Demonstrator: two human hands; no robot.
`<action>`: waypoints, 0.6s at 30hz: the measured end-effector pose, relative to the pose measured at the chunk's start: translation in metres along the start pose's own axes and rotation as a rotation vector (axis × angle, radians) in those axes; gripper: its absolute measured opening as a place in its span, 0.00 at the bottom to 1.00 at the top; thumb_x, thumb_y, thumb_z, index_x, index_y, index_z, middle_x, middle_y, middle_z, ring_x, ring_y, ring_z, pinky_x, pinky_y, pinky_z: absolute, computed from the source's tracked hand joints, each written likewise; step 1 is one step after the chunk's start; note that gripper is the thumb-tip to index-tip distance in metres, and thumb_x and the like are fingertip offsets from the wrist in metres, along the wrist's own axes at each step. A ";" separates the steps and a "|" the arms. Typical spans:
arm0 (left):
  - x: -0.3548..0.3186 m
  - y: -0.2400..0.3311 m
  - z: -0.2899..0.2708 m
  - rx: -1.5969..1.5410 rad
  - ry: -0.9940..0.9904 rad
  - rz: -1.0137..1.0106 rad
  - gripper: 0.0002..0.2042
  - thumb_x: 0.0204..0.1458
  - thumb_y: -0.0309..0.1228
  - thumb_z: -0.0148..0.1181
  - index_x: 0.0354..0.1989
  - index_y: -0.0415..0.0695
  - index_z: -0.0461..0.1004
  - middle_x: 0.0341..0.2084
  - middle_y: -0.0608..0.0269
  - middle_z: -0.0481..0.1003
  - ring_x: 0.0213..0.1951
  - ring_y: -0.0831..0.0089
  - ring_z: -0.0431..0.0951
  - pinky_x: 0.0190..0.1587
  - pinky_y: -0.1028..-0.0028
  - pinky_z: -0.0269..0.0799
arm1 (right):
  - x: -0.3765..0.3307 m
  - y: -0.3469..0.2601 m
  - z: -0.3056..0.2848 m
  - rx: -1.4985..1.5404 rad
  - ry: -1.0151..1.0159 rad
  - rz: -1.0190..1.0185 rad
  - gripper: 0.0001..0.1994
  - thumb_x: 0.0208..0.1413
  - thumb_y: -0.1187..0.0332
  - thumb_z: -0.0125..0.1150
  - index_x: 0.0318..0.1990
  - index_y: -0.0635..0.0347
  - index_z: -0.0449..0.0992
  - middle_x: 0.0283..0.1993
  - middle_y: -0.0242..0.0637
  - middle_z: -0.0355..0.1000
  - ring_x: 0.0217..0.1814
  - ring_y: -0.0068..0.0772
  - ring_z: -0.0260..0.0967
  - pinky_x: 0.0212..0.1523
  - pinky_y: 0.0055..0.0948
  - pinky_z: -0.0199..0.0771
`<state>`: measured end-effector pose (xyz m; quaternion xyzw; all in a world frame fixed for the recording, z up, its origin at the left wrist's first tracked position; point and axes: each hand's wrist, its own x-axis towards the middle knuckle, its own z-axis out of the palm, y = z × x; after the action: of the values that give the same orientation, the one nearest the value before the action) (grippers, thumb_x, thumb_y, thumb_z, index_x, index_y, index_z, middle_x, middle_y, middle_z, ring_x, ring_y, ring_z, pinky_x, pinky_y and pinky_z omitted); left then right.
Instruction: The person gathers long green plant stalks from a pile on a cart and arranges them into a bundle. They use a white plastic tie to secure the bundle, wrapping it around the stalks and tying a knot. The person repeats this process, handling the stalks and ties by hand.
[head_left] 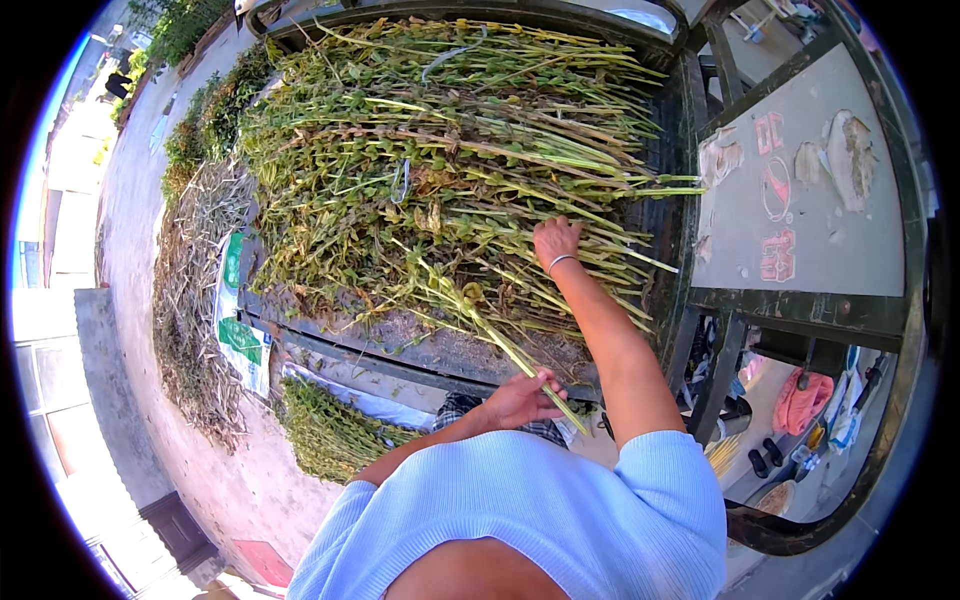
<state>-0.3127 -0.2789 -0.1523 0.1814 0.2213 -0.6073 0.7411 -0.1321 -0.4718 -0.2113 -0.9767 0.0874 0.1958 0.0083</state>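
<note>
Left grip (527, 398) is clamped on green stems (505, 343); at its twelve o'clock, right grip (557, 241) touches the stalk pile (450, 152), closure unclear.

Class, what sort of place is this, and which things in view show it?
Probably an outdoor rural yard or roadside: cut leafy stalks lie on a dark-framed load bed, and dried plants lie on pale paved ground.

Pretty sure this is an outdoor farmyard, folks: sunlit concrete ground (130, 210), a building (60, 350) along the left, leafy bushes (180, 35) up top. Giveaway's the metal-framed cargo bed (685, 120) heaped with cut green stalks (450, 150), plus a dry brown pile (195, 300) right on the concrete.
</note>
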 end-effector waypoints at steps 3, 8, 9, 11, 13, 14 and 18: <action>0.001 -0.002 0.006 0.016 0.050 0.043 0.09 0.59 0.37 0.46 0.41 0.48 0.65 0.33 0.64 0.69 0.44 0.64 0.73 0.44 0.56 0.75 | 0.004 -0.012 0.009 -0.167 -0.324 -0.161 0.14 0.50 0.69 0.56 0.46 0.54 0.72 0.47 0.39 0.68 0.49 0.42 0.64 0.48 0.52 0.61; 0.003 -0.010 0.004 0.010 0.110 0.098 0.09 0.59 0.38 0.45 0.38 0.47 0.63 0.32 0.63 0.69 0.41 0.63 0.73 0.43 0.54 0.75 | -0.045 -0.019 0.044 0.396 -0.121 -0.215 0.12 0.55 0.62 0.51 0.33 0.62 0.73 0.30 0.43 0.73 0.41 0.40 0.70 0.39 0.43 0.69; 0.004 -0.010 0.004 0.014 0.111 0.115 0.09 0.59 0.38 0.45 0.37 0.46 0.63 0.32 0.62 0.69 0.40 0.63 0.74 0.43 0.53 0.74 | -0.055 -0.021 0.037 0.461 -0.135 -0.248 0.14 0.55 0.60 0.50 0.31 0.64 0.71 0.27 0.43 0.72 0.39 0.38 0.71 0.36 0.40 0.70; 0.002 -0.010 0.004 0.029 0.127 0.145 0.09 0.60 0.37 0.43 0.36 0.45 0.62 0.31 0.61 0.69 0.38 0.63 0.74 0.44 0.52 0.73 | -0.057 -0.021 0.025 0.673 -0.286 -0.268 0.17 0.57 0.58 0.49 0.29 0.66 0.69 0.23 0.42 0.70 0.28 0.36 0.70 0.31 0.38 0.69; 0.001 -0.010 0.004 0.021 0.125 0.168 0.09 0.61 0.36 0.40 0.35 0.43 0.62 0.30 0.60 0.68 0.36 0.64 0.74 0.45 0.51 0.73 | -0.062 -0.021 0.015 0.903 -0.389 -0.274 0.21 0.58 0.55 0.48 0.26 0.67 0.67 0.17 0.40 0.66 0.15 0.31 0.65 0.23 0.35 0.67; -0.001 -0.011 0.004 0.002 0.128 0.176 0.09 0.61 0.35 0.39 0.35 0.44 0.62 0.30 0.61 0.68 0.36 0.64 0.73 0.46 0.50 0.73 | -0.067 -0.026 0.001 0.882 -0.406 -0.260 0.20 0.58 0.56 0.47 0.27 0.68 0.67 0.19 0.41 0.67 0.17 0.29 0.66 0.23 0.34 0.67; -0.013 -0.006 0.002 -0.057 0.081 0.222 0.10 0.62 0.36 0.38 0.36 0.43 0.62 0.30 0.60 0.68 0.36 0.65 0.73 0.46 0.50 0.73 | -0.107 -0.044 -0.035 1.120 -0.529 -0.162 0.19 0.58 0.56 0.47 0.32 0.68 0.67 0.20 0.38 0.67 0.14 0.24 0.60 0.16 0.26 0.62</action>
<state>-0.3205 -0.2707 -0.1441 0.2080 0.2467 -0.5073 0.7991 -0.2082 -0.4126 -0.1385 -0.7459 0.0973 0.3544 0.5555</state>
